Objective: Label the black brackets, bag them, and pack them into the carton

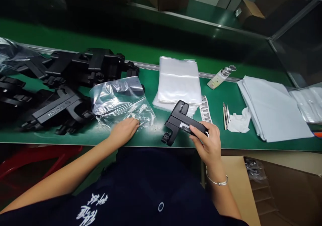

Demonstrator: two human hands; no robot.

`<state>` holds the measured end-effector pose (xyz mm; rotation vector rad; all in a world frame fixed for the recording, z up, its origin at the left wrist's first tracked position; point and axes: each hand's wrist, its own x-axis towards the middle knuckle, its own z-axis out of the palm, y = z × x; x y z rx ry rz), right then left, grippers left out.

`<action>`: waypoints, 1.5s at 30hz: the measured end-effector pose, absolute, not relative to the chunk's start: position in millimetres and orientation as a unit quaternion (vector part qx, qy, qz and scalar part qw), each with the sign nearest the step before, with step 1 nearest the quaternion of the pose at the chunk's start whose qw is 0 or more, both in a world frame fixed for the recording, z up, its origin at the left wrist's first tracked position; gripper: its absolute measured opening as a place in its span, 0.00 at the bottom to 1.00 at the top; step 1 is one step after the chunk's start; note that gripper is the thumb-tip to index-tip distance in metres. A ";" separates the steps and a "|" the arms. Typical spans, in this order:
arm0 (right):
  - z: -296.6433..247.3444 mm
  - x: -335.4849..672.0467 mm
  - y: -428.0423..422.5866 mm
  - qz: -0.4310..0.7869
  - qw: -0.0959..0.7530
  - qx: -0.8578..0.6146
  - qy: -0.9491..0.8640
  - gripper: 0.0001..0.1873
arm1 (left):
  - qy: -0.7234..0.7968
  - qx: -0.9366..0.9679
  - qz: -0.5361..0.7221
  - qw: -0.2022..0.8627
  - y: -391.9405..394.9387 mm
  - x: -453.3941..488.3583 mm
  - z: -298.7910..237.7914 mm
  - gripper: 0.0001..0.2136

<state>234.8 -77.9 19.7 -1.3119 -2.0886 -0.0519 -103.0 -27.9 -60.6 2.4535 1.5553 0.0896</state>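
Plastic, matte black and chunky, makes up the bracket (177, 120): long flat bar, rounded lobe on one side, small knob on the other, whitish label on the bar. It's at the near edge of the stack of milky bags (178, 78), with the right hand's (207, 142) thumb and fingers gripping the bar's end. The left hand (125, 130) is left of that stack, fingers curled closed on the crinkly edge of a super glossy clear bag (120, 98). Farther left of the stack there's a jumble of black parts (75, 65), one with pale lettering.

Right of the stack you get a printed label strip (205, 110), a squat bottle (218, 80), some crumpled tissue (238, 122) and a floppy pile of white sheets (274, 108). All that sits on a smooth green table (151, 138). Lower down, a cardboard box (289, 185) is right of the stack, and a red stool (50, 155) is left of it.
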 end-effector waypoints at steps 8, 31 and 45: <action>35.4 207.8 -69.4 0.001 0.316 -0.477 -0.820 0.26 | 0.522 0.836 0.102 0.137 -37.3 -106.2 -55.4 0.11; 34.9 205.0 -67.1 0.339 0.406 -0.643 -0.554 0.20 | 0.372 0.917 -0.016 0.141 -51.9 -89.8 -68.9 0.25; -58.5 251.1 -85.6 0.458 0.573 -0.504 -0.457 0.37 | 0.416 0.904 0.088 0.049 -20.4 -115.1 -64.4 0.15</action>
